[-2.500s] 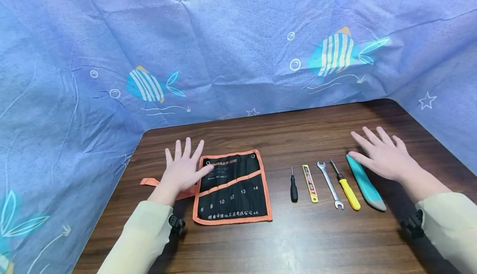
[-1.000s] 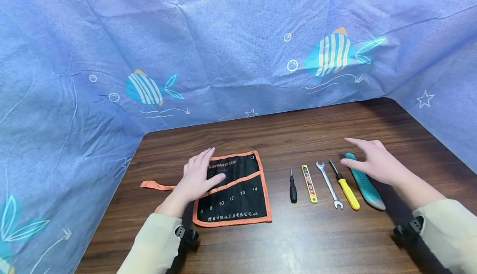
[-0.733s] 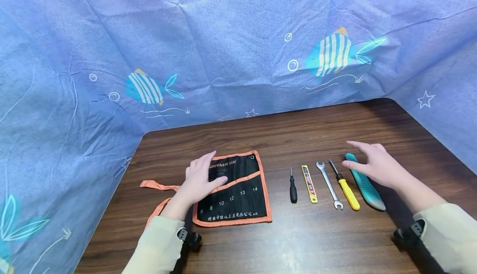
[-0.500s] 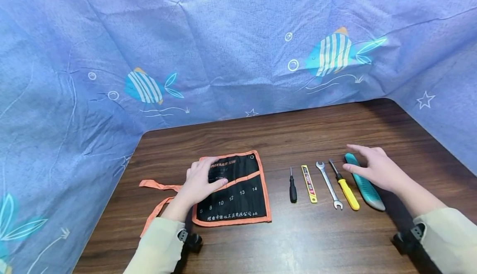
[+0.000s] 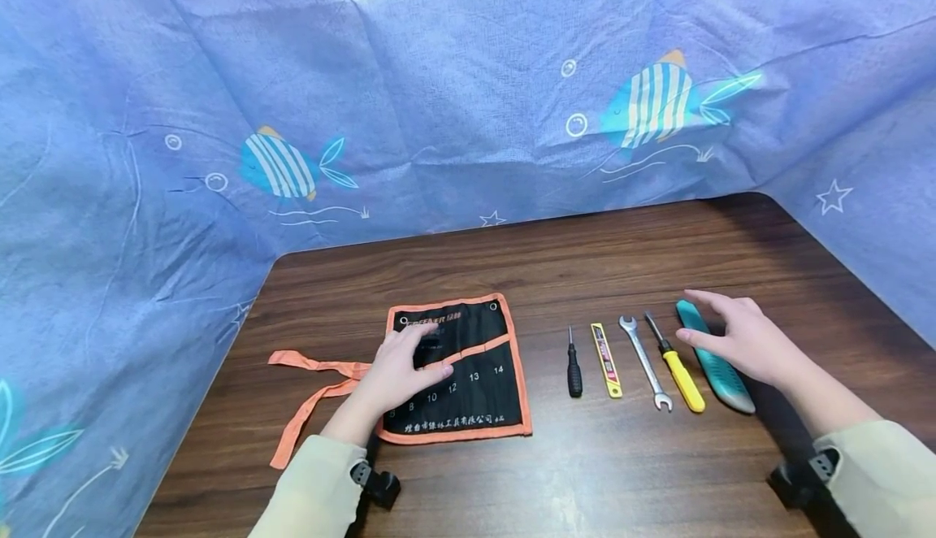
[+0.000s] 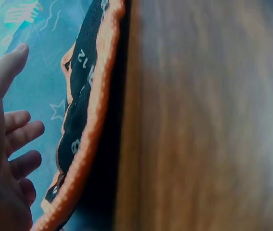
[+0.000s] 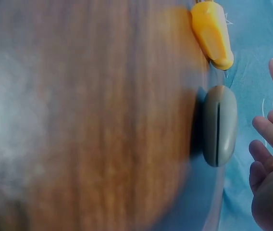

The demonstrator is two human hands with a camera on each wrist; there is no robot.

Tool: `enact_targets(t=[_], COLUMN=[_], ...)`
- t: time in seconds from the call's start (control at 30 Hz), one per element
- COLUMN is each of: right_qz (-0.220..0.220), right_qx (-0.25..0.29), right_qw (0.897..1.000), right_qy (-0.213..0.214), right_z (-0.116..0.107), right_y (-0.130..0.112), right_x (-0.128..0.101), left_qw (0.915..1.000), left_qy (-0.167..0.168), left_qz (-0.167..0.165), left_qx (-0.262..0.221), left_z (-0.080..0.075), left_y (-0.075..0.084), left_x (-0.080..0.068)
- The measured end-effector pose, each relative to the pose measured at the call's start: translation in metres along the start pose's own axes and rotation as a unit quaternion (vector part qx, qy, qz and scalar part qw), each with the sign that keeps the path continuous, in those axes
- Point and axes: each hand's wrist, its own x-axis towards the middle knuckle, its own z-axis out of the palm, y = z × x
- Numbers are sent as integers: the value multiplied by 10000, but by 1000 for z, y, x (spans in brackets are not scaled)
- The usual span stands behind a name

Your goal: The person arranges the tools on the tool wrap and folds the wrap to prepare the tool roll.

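- My bench [image 5: 600, 473] is dark wood-grain with a slight sheen.
- Tool roll [image 5: 468, 392]: matt black cloth, orange edging.
- Wrench [image 5: 645, 362]: shiny bare metal.
- Screwdriver handle [image 5: 684, 382]: glossy yellow plastic.

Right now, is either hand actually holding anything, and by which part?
Nothing is held. The left hand lies with straight fingers on the tool roll; the right hand hovers open over the teal tool.

Makeshift recording booth at my wooden table [image 5: 600, 473]: blue fish-print sheet [image 5: 439, 83] hung around it as backdrop, hand tools laid out in a row.
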Motion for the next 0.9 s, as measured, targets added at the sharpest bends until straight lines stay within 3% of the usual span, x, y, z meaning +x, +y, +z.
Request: enact_targets(t=[0.57, 0.9], right_qz=[-319, -339], right_qx=[194, 285], right_qw=[9993, 9990], right_qy=[-92, -50], right_z=[0, 4], right_y=[11, 17], right_x=[-8, -12], left_qw=[9988, 9980], left_qy=[-240, -143], left_qz=[-400, -263], left_qx=[154, 563], left_z=[14, 22], left_y=[-8, -11], left_x=[-1, 2])
